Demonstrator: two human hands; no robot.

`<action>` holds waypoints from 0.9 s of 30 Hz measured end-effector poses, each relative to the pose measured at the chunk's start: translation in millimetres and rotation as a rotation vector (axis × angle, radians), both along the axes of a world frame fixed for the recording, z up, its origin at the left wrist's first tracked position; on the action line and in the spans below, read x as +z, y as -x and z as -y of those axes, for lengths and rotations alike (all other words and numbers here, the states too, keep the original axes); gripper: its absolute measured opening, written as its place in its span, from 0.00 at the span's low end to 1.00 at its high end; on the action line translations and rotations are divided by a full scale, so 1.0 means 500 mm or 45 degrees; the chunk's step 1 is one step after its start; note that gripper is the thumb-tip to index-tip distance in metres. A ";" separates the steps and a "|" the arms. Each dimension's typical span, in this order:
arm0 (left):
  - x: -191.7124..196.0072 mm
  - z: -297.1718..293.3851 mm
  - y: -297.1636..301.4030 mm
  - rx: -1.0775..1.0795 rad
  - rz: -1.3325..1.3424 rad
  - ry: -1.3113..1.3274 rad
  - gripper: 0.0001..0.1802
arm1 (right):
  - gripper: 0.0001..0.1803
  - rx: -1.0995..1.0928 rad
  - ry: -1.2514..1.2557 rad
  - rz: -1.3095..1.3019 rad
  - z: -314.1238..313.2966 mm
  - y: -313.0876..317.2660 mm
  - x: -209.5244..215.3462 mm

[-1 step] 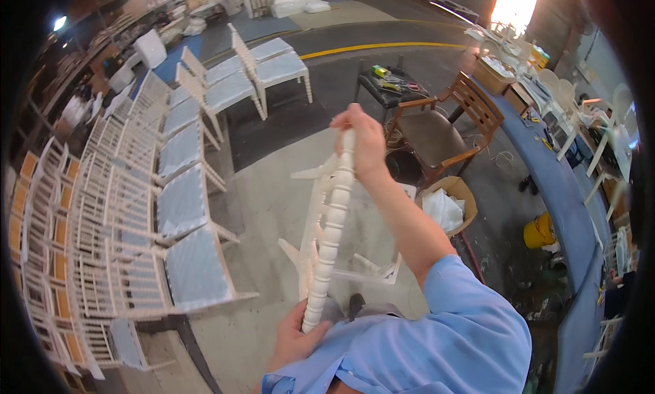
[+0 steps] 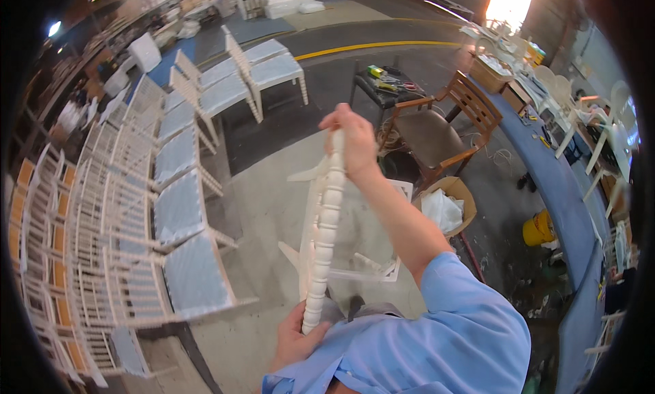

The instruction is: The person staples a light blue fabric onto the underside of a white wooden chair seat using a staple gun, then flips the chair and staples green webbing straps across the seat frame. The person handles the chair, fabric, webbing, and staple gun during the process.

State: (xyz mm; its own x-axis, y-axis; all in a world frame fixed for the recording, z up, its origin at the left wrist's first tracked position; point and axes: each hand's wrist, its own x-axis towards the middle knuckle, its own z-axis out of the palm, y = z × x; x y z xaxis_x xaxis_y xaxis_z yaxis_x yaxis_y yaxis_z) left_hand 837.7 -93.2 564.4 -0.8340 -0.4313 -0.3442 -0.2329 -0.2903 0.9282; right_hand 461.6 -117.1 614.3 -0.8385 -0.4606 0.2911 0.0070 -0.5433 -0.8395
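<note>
You held a white chair frame (image 2: 326, 223) up in front of you, its ringed, bamboo-style post nearly upright. Your right hand (image 2: 351, 140) had a closed grip around the post's top end, arm stretched forward; your left hand (image 2: 295, 338) gripped its bottom end, close to your blue shirt (image 2: 437, 332). Rows of white chairs (image 2: 136, 210) stood on the floor to your left, and a brown wooden armchair (image 2: 437, 131) beyond.
</note>
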 end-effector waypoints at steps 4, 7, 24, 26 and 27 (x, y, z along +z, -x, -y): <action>-0.039 0.151 0.129 0.131 0.017 -0.208 0.29 | 0.28 0.053 -0.126 -0.009 0.228 0.123 -0.014; -0.108 0.285 0.273 0.067 -0.085 -0.042 0.29 | 0.27 0.019 -0.200 0.060 0.360 0.261 -0.074; -0.259 0.802 0.716 0.247 0.117 0.014 0.25 | 0.26 -0.050 -1.081 -0.255 0.406 0.552 -0.357; -0.260 0.825 0.748 0.252 0.150 0.111 0.16 | 0.25 -0.188 -1.403 -0.141 0.178 0.516 -0.519; -0.265 0.818 0.752 0.126 0.080 0.377 0.15 | 0.25 -0.266 -1.628 -0.020 0.028 0.463 -0.606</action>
State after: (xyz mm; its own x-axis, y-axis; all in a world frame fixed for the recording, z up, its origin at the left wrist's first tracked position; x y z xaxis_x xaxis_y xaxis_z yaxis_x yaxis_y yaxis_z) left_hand 461.9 -502.4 431.8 -0.7641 -0.5984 -0.2411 -0.2766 -0.0337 0.9604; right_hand 229.9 -131.3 311.2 -0.9284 -0.2793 -0.2452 0.0054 0.6496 -0.7603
